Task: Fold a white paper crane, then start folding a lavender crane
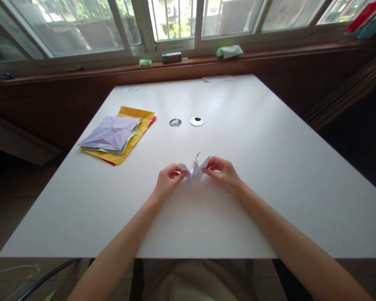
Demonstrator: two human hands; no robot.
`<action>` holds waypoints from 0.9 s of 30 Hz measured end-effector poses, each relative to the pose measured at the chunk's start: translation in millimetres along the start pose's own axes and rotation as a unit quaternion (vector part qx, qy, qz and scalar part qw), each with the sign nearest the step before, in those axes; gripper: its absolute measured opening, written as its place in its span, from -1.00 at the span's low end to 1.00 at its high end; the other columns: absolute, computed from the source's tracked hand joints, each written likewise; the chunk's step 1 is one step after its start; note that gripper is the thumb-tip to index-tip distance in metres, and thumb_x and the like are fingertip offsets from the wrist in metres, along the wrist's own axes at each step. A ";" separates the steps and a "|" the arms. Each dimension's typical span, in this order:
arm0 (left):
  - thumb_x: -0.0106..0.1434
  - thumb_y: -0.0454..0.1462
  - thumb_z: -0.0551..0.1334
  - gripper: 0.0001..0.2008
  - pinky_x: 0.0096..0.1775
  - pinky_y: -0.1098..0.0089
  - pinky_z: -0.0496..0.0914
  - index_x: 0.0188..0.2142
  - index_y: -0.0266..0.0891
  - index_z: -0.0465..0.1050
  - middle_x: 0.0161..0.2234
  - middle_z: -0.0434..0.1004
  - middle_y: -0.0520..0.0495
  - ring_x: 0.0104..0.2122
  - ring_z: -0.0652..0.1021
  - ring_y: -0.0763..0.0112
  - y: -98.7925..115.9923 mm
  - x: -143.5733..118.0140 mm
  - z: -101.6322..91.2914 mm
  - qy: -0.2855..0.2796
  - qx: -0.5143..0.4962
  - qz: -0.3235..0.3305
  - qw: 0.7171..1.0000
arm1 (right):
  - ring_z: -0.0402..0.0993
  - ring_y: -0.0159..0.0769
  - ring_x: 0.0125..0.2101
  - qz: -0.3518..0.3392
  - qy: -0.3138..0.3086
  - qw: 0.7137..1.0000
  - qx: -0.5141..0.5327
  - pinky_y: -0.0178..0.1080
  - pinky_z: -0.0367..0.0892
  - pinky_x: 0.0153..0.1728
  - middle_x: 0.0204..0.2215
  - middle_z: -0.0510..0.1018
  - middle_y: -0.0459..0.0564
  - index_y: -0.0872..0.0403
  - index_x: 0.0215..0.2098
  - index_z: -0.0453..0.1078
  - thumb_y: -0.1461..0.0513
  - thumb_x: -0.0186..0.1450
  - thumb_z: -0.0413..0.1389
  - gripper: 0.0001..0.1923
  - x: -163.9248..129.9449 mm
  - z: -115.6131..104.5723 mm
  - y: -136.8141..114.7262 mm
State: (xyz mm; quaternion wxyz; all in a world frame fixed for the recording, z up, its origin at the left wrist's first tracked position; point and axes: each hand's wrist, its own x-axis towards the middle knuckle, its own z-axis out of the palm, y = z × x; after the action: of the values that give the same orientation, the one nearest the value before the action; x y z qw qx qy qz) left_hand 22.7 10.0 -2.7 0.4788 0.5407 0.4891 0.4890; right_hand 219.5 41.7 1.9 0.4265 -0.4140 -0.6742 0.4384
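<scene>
A folded white paper crane (195, 170) is held between my hands, low over the middle of the white table. My left hand (171, 175) pinches its left wing between thumb and fingers. On the other side my right hand (222, 170) grips the right wing the same way. A thin pointed piece of the crane sticks up between the two wings. Whether its underside touches the tabletop I cannot tell.
Creased paper sheets lie stacked at the left, a pale lilac sheet (113, 131) above a yellow one (134, 112). Two round holes, the nearer-right with a metal ring (192, 123), pierce the table (269, 138). Small packets (171, 57) stand on the windowsill.
</scene>
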 end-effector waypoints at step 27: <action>-0.04 -0.14 0.37 -0.65 -0.28 0.41 0.41 -0.27 -0.23 0.44 -0.23 0.46 -0.09 -0.26 0.50 0.36 -4.1 10.7 -11.7 0.003 0.022 0.005 1.000 | 0.43 -0.33 -0.41 -0.046 0.052 0.995 -0.075 -0.25 0.38 -0.38 -0.41 0.50 -0.02 0.07 -0.53 0.43 0.08 0.08 0.21 -0.78 5.0 -11.3 4.1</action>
State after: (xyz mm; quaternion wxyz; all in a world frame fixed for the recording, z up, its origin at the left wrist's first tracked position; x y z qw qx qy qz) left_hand 11.3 21.3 -5.4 0.4633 0.5521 0.4986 0.4817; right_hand 229.3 50.2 1.9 0.4488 -0.4358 -0.7002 0.3441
